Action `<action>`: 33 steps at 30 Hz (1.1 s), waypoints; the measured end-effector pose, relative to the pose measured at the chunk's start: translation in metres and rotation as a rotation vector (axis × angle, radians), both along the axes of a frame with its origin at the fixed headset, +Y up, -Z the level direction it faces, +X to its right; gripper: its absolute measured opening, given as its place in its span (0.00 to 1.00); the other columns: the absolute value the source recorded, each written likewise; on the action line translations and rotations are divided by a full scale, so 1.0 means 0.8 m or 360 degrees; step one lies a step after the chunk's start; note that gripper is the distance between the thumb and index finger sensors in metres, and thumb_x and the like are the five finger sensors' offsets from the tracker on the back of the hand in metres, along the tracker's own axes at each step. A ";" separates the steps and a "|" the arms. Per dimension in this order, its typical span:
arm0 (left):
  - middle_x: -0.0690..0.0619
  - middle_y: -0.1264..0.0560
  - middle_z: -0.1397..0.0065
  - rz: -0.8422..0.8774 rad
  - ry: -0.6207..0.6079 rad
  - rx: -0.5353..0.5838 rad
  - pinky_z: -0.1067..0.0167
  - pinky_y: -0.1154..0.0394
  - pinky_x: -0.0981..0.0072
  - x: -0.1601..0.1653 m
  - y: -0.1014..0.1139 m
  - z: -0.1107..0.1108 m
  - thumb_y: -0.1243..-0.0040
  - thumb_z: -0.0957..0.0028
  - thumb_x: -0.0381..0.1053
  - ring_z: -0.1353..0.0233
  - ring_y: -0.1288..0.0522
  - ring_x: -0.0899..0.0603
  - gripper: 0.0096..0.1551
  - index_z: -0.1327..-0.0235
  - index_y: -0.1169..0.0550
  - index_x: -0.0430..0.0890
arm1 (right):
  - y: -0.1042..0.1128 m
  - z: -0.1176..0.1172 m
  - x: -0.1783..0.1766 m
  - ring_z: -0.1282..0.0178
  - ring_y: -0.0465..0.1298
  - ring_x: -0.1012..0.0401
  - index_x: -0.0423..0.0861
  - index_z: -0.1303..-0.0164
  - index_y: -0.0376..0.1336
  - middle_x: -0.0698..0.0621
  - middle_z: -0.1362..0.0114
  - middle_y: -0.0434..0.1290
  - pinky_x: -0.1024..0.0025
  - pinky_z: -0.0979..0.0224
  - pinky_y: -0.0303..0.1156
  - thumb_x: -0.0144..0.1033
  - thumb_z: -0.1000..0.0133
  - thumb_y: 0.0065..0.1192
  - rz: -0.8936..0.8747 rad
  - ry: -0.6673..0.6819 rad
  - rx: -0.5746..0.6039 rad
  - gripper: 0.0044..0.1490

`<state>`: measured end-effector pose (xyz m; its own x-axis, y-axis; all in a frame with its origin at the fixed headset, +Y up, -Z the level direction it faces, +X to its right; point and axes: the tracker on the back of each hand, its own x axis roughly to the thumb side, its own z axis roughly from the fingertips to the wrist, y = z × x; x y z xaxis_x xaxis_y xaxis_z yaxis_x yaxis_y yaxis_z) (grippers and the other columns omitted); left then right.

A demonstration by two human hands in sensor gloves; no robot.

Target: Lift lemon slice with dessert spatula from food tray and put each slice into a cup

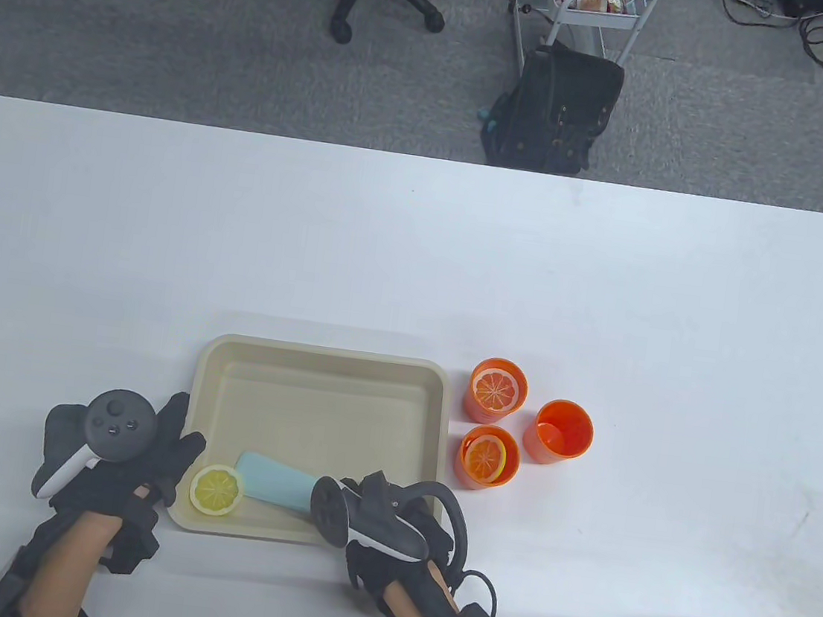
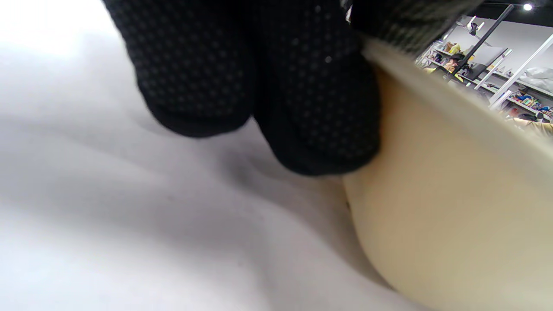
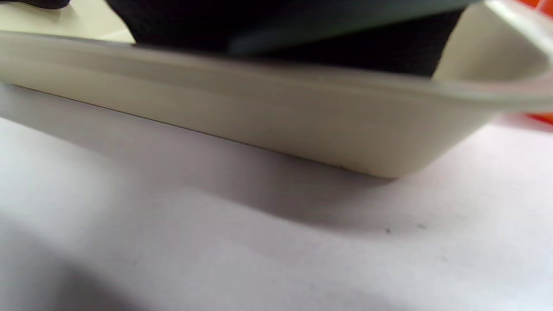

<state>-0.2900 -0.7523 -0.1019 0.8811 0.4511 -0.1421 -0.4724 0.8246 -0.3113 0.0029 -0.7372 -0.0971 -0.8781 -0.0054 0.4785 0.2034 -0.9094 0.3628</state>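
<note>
One yellow lemon slice [image 1: 217, 489] lies in the near left corner of the beige food tray [image 1: 331, 355]. The pale blue blade of the dessert spatula [image 1: 275, 481] lies flat in the tray, its tip just right of the slice. My right hand [image 1: 387, 534] grips the spatula's handle at the tray's near rim; the tracker hides the fingers. My left hand [image 1: 174, 440] rests with straight fingers against the tray's left rim. In the left wrist view the fingertips [image 2: 311, 108] touch the tray wall [image 2: 453, 194]. Two orange cups [image 1: 497, 390] [image 1: 488, 457] each hold an orange slice; the third cup [image 1: 559, 430] is empty.
The three cups stand close together just right of the tray. White table stretches beyond them to the far and right edges. In the right wrist view the tray wall [image 3: 259, 116] fills the middle, with the spatula [image 3: 337, 23] above it.
</note>
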 end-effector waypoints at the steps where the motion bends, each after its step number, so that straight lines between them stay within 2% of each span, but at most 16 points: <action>1: 0.53 0.16 0.48 -0.0001 0.0000 0.0000 0.59 0.12 0.64 0.000 0.000 0.000 0.38 0.39 0.59 0.62 0.11 0.58 0.43 0.21 0.38 0.37 | 0.000 0.000 0.000 0.45 0.85 0.57 0.47 0.25 0.63 0.47 0.35 0.76 0.52 0.35 0.79 0.44 0.43 0.62 0.0000 0.0002 -0.0005 0.34; 8: 0.53 0.16 0.48 -0.0004 0.0000 0.0001 0.59 0.12 0.64 0.000 0.000 0.000 0.38 0.39 0.59 0.62 0.11 0.58 0.43 0.21 0.38 0.37 | -0.004 -0.006 -0.007 0.46 0.84 0.57 0.48 0.25 0.63 0.47 0.35 0.76 0.53 0.36 0.78 0.44 0.43 0.62 -0.0088 0.0081 -0.0061 0.34; 15: 0.53 0.16 0.48 -0.0004 0.0000 0.0002 0.59 0.12 0.64 0.001 0.000 0.000 0.39 0.39 0.59 0.62 0.11 0.58 0.43 0.21 0.38 0.37 | -0.004 -0.001 -0.032 0.47 0.84 0.58 0.49 0.25 0.63 0.47 0.35 0.76 0.55 0.37 0.78 0.44 0.43 0.62 -0.0074 0.0188 0.0024 0.34; 21: 0.53 0.16 0.48 0.0000 0.0000 0.0000 0.59 0.12 0.64 0.001 -0.001 0.000 0.39 0.39 0.60 0.62 0.11 0.58 0.43 0.21 0.38 0.37 | -0.003 -0.001 -0.029 0.48 0.84 0.58 0.48 0.25 0.63 0.48 0.36 0.77 0.55 0.38 0.79 0.44 0.43 0.62 -0.0101 0.0191 0.0039 0.34; 26: 0.53 0.16 0.48 -0.0002 0.0001 0.0001 0.59 0.12 0.64 0.001 -0.001 0.000 0.39 0.39 0.60 0.62 0.11 0.58 0.43 0.21 0.38 0.37 | 0.014 0.001 -0.017 0.48 0.84 0.59 0.48 0.26 0.63 0.48 0.36 0.77 0.55 0.38 0.79 0.44 0.43 0.62 -0.0144 0.0147 0.0074 0.34; 33: 0.53 0.16 0.48 -0.0003 0.0001 0.0002 0.59 0.12 0.64 0.001 -0.001 0.001 0.39 0.39 0.59 0.62 0.11 0.58 0.43 0.21 0.38 0.37 | 0.045 -0.002 0.022 0.49 0.84 0.58 0.48 0.26 0.64 0.48 0.36 0.77 0.55 0.38 0.78 0.44 0.43 0.63 -0.0298 0.0012 0.0103 0.34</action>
